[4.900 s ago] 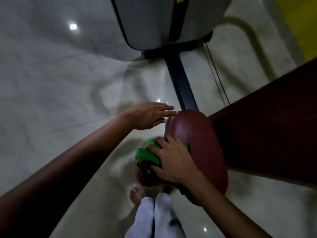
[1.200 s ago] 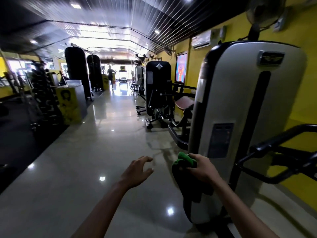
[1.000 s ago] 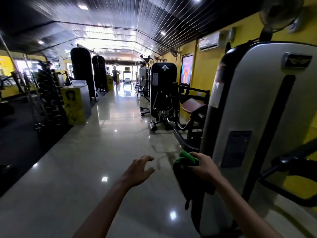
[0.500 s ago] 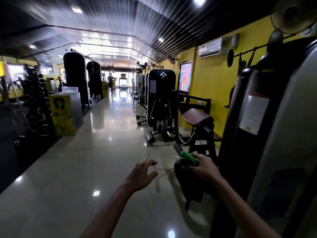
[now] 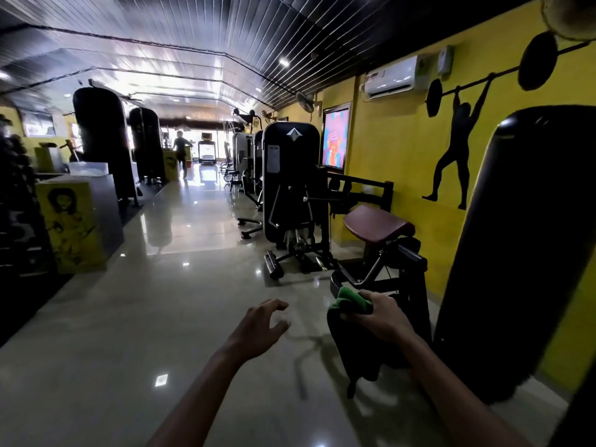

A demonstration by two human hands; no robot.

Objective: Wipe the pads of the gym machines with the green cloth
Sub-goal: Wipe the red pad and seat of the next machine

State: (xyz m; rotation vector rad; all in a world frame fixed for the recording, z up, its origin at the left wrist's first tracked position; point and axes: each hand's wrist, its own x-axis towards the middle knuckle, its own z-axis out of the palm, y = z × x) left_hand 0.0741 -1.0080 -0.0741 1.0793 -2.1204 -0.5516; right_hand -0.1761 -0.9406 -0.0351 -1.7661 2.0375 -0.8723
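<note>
My right hand (image 5: 380, 314) grips the green cloth (image 5: 350, 300), bunched at the top with a darker part hanging down below the hand. My left hand (image 5: 261, 324) hovers empty to its left, fingers curled apart, above the shiny floor. Ahead and to the right stands a gym machine with a dark red pad (image 5: 375, 225) on a black frame. The pad is beyond both hands and neither touches it. A black weight-stack tower (image 5: 290, 179) stands just left of that pad.
A tall dark machine housing (image 5: 516, 253) fills the right edge close to me. The yellow wall (image 5: 403, 150) runs along the right. A yellow-painted box (image 5: 69, 227) and dark racks line the left. A person (image 5: 180, 153) stands far down the glossy aisle.
I have left the earlier red pad and walked forward along the aisle. The grey machine has slid off to the right, and the red pad ahead has come closer. Both hands keep their pose.
</note>
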